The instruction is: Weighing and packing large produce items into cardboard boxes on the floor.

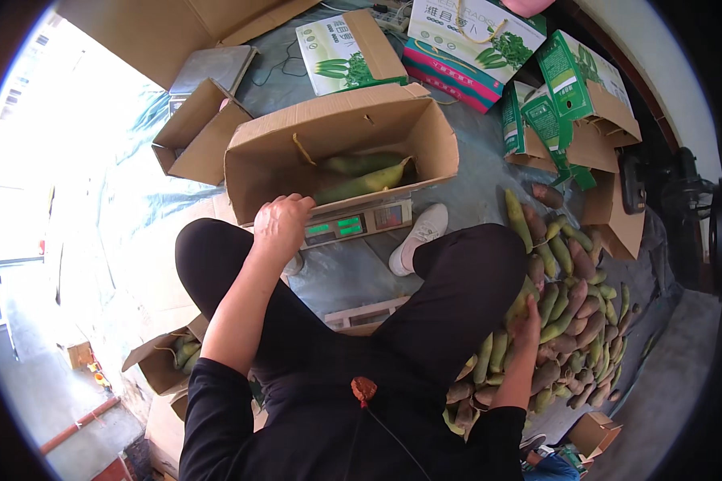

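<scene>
An open cardboard box sits on a digital scale with a lit green display, in front of my knees. Inside the box lie green radishes. My left hand is at the box's near left corner, its fingers curled over the rim. Low on my right, beside my knee, my right hand reaches into a large pile of radishes, green and brownish. Its fingers close on a green radish at the pile's near edge, partly hidden by the hand and my knee.
Printed cartons and a gift box stand at the back. More opened green-and-white cartons are at the back right, near a black fan. A small open box stands at left; another box holds radishes.
</scene>
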Demonstrator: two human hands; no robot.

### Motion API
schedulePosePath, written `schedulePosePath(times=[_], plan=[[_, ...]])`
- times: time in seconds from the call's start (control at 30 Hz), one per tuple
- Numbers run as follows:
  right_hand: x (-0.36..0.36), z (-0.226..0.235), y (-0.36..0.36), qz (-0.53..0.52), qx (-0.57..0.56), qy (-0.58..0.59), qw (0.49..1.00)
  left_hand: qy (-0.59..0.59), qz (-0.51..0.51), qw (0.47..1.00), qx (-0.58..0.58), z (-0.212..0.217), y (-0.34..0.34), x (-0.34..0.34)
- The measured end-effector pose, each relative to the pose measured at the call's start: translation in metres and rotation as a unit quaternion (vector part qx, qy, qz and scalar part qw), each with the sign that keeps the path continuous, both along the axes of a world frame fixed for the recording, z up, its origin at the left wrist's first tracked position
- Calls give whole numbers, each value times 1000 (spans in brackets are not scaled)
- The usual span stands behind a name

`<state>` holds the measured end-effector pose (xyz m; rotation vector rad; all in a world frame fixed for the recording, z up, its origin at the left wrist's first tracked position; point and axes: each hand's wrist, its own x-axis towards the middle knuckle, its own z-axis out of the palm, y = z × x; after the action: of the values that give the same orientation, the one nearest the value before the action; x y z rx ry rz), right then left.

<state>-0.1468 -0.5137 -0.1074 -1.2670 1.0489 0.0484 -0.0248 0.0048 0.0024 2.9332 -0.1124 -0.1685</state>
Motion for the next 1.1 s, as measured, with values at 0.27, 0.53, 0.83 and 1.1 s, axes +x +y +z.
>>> schedulePosePath(times=[0.27,0.53,0.83,1.1], plan=[[127,154,59,154,-114,-175,966,-48,-16,999,7,-7,3,-1],[233,218,185,487,-76,-122,861,-51,-16,999,9,-9,7,-2],[269,176,306,670,-148,-110,719,-66,-19,998,5,-7,6,1],[247,192,195,538,-187,-203,797,17,-5,998,55,3,1,12]])
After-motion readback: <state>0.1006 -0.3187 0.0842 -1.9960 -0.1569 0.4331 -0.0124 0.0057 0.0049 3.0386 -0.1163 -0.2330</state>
